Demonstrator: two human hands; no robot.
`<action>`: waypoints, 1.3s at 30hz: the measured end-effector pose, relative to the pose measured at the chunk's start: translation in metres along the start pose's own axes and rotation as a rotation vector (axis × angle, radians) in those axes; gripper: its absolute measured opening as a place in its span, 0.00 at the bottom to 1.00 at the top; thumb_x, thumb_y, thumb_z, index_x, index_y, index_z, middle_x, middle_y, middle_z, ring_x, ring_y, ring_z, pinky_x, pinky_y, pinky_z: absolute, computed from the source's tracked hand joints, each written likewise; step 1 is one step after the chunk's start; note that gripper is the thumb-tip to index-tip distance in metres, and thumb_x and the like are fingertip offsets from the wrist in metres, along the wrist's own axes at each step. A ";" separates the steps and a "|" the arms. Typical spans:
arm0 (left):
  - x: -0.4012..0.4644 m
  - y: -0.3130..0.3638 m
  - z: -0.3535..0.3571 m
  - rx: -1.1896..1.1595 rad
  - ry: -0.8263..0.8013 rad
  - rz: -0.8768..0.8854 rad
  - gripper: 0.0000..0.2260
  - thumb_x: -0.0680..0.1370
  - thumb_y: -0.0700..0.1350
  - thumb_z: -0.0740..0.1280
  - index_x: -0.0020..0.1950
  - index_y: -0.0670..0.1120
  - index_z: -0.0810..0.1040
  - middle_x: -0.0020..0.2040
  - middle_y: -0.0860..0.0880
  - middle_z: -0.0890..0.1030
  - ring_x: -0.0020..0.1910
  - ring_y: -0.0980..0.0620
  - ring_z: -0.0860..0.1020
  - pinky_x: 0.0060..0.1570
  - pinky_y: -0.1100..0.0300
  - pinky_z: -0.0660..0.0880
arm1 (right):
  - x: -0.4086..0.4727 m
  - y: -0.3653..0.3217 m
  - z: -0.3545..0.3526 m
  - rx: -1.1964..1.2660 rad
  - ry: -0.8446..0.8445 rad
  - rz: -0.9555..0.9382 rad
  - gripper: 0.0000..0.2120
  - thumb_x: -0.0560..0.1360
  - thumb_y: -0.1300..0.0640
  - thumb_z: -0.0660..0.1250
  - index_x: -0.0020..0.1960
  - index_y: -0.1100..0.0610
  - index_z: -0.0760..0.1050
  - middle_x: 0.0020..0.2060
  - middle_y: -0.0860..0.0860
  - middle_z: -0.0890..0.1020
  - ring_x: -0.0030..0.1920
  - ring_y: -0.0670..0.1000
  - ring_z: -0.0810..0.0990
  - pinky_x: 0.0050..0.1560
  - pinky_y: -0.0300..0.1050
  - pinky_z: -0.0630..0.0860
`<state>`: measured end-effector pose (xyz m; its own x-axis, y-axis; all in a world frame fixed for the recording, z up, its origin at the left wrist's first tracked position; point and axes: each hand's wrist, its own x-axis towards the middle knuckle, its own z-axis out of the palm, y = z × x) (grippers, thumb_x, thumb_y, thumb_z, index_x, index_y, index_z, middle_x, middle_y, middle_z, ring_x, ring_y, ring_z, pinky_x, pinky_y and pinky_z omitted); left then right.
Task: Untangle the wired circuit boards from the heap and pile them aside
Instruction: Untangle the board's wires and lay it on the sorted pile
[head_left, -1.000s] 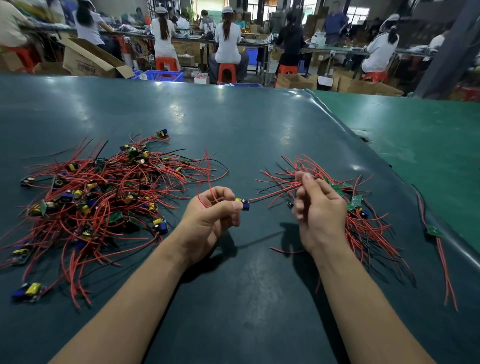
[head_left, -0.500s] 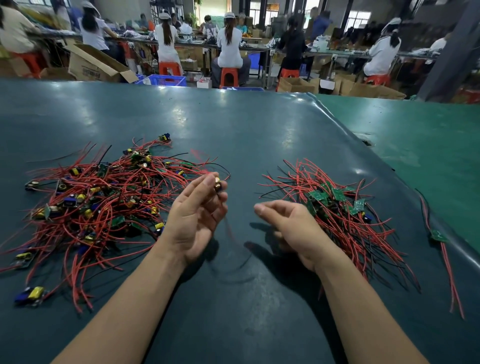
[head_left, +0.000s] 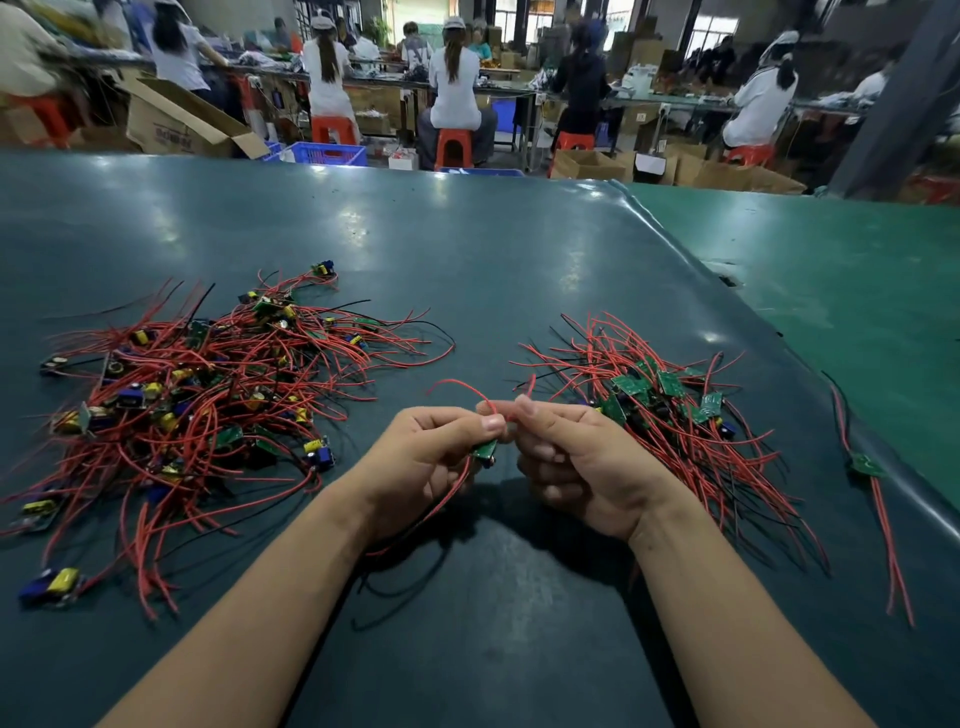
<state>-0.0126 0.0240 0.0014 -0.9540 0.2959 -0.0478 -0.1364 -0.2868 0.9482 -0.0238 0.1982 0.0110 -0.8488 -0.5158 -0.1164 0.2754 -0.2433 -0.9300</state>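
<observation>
Mid-table, between heap (head_left: 197, 395) and sorted pile (head_left: 670, 410). Our left hand (head_left: 431, 457) curls round one small green board (head_left: 484, 450), its red wires (head_left: 447, 493) trailing below (a black one too). Right hand (head_left: 576, 462) pinches a wire end (head_left: 527, 387) at the fingertips. We judge this one freed; next, straighten the wires and lay it on the right-hand pile.

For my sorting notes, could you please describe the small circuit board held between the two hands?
The small green circuit board hangs tilted between both hands, above the dark teal table mat. The left hand pinches it; the right hand pinches its thin red wires, which loop upward. Other red and black leads trail down beneath the left palm.
</observation>
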 end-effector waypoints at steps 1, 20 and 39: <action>-0.001 0.001 -0.001 0.028 -0.036 -0.017 0.08 0.69 0.45 0.71 0.40 0.39 0.83 0.28 0.48 0.72 0.25 0.56 0.65 0.26 0.66 0.59 | 0.000 0.000 -0.001 0.014 -0.014 0.013 0.15 0.74 0.48 0.67 0.55 0.55 0.84 0.25 0.44 0.64 0.22 0.40 0.58 0.19 0.30 0.53; -0.002 0.001 0.005 0.013 -0.099 -0.043 0.13 0.70 0.38 0.68 0.28 0.48 0.69 0.27 0.53 0.73 0.24 0.57 0.65 0.23 0.65 0.63 | 0.009 0.005 0.004 -0.126 0.239 -0.130 0.08 0.79 0.57 0.65 0.43 0.56 0.80 0.26 0.48 0.74 0.20 0.43 0.61 0.22 0.31 0.57; -0.004 0.006 0.001 0.086 -0.152 -0.088 0.06 0.67 0.46 0.67 0.34 0.44 0.80 0.29 0.45 0.69 0.27 0.50 0.68 0.29 0.58 0.65 | 0.004 -0.006 -0.006 0.135 0.165 -0.255 0.13 0.69 0.61 0.69 0.53 0.59 0.77 0.47 0.55 0.86 0.32 0.47 0.82 0.27 0.34 0.73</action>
<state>-0.0090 0.0217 0.0072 -0.8873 0.4525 -0.0896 -0.1876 -0.1767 0.9662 -0.0313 0.2031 0.0144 -0.9566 -0.2872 0.0487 0.0931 -0.4600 -0.8830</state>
